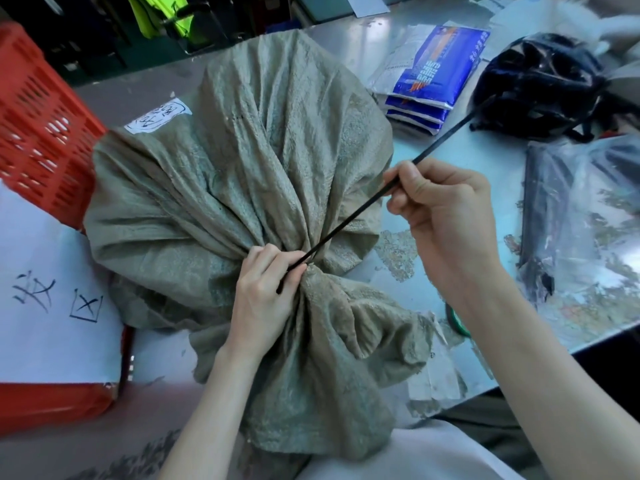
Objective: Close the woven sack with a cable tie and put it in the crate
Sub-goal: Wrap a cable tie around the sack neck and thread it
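A full grey-green woven sack (pixel 242 161) lies on the table with its mouth bunched toward me. My left hand (pixel 265 296) grips the gathered neck and pinches the head end of a black cable tie (pixel 349 221) against it. The tie runs taut up and to the right. My right hand (pixel 446 216) is closed on the strap partway along, and the free tail sticks out beyond my fingers. A red plastic crate (pixel 41 126) stands at the left, touching the sack.
White paper (pixel 52 299) with handwriting lies over a red box at the lower left. Blue-and-white packets (pixel 433 74) are stacked behind the sack. A black bundle (pixel 540 84) and a clear plastic bag (pixel 585 216) sit at the right, near the table's edge (pixel 519 372).
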{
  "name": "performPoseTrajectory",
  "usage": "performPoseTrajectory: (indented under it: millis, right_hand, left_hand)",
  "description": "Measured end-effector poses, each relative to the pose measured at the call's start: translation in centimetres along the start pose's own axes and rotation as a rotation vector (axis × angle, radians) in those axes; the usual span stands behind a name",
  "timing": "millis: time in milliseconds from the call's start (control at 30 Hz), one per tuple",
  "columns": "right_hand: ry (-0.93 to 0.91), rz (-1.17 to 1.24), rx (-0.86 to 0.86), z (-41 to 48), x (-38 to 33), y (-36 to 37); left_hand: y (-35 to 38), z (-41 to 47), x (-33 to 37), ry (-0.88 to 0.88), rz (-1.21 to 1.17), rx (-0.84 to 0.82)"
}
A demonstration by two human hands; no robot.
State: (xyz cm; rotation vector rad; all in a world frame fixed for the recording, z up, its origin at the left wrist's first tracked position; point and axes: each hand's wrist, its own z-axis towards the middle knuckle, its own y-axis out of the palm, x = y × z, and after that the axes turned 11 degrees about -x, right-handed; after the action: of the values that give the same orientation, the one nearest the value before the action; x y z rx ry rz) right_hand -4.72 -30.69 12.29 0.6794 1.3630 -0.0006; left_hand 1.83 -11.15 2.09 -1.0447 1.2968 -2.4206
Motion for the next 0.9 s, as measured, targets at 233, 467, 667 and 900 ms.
performPoseTrajectory:
  millis: [233,467,667,900]
  right_hand:
    - [0.070,0.110,-0.001,-0.6,-0.3,0.5]
    - [0.172,0.183,-0.009,0.2,0.1,0.6]
    - [0.182,0.142,-0.082,0.9,0.9,0.7]
    - [0.200,-0.087,-0.233,-0.8,2.2,0.8]
  left_hand:
    - [0.3,-0.9,0.2,-0.024,-0.039,0.052]
    - [0.2,-1.0,0.5,-0.088,-0.078,0.066]
    - [0.2,-1.0,1.2,-0.137,-0.118,0.027]
    - [0.5,-0.9,1.3,-0.103,-0.080,0.070]
